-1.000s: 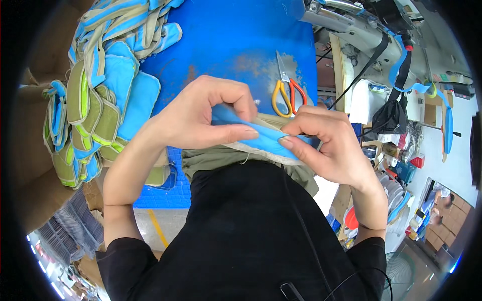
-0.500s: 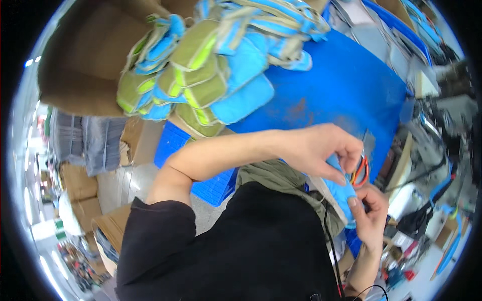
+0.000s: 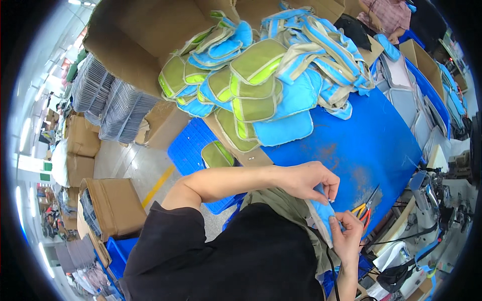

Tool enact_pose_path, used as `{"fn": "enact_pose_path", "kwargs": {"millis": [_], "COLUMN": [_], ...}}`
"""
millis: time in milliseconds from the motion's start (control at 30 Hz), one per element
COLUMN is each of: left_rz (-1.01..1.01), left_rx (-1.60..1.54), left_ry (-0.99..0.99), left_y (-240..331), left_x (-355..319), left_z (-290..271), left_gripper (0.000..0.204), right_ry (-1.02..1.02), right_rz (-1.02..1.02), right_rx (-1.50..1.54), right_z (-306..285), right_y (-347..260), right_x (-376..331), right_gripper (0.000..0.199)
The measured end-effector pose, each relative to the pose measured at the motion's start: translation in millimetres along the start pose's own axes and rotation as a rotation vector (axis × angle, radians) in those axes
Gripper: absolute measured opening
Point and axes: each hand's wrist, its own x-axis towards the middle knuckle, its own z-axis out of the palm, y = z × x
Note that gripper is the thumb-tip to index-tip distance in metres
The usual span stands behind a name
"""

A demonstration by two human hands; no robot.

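Both hands are closed on a light-blue fabric piece with beige edging (image 3: 322, 216), held over the near right edge of the blue table (image 3: 371, 133). My left hand (image 3: 310, 181) pinches its upper end between thumb and fingertips, where a tiny white bit shows. Lower down, my right hand (image 3: 347, 235) grips the same piece, thumb flat on the blue face and the fingers bent behind. Scissors with orange and yellow handles (image 3: 362, 212) lie on the table just beyond my right hand, blades pointing away. Grey-green cloth (image 3: 281, 204) is bunched against my body.
A heap of green and blue padded fabric pieces (image 3: 256, 95) covers the far left of the table, beside a large cardboard box (image 3: 135, 40). Blue-and-beige straps (image 3: 326, 55) lie there too. Sewing-machine parts (image 3: 427, 195) stand at right. Another person (image 3: 389, 17) is at the far right.
The whole view has shifted, bringing more of the heap, the scissors and another person into sight. Both hands still hold the fabric piece, and the left fingers have drawn closer together at its end.
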Motion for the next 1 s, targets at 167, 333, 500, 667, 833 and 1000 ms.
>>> {"fn": "enact_pose_path", "kwargs": {"millis": [167, 333, 500, 667, 833, 1000], "left_rz": [0.147, -0.178, -0.668, -0.943, -0.806, -0.533], "left_rx": [0.491, 1.282, 1.762, 1.604, 1.577, 1.598], "left_ry": [0.125, 0.86, 0.645, 0.533, 0.703, 0.895], "left_y": [2.9, 5.6, 22.4, 5.2, -18.1, 25.8], "left_x": [-8.4, -70.7, -153.3, -153.1, -165.2, -162.0], "left_z": [-27.1, -173.4, -290.5, -334.4, -374.2, -359.6], "left_gripper": [0.028, 0.052, 0.09, 0.098, 0.064, 0.062], "right_ry": [0.047, 0.113, 0.132, 0.074, 0.165, 0.216], "right_rz": [-0.016, 0.003, 0.064, 0.125, 0.1, 0.102], "right_rx": [-0.042, -0.029, 0.075, 0.127, 0.149, 0.163], "right_z": [1.9, -6.3, 0.7, 6.1, 12.9, 13.3], "right_y": [3.8, 14.1, 31.6, 32.9, 40.9, 47.2], "right_x": [-1.9, -13.5, -19.8, -24.0, -28.9, -33.9], "right_gripper": [0.01, 0.012, 0.012, 0.011, 0.009, 0.009]}}
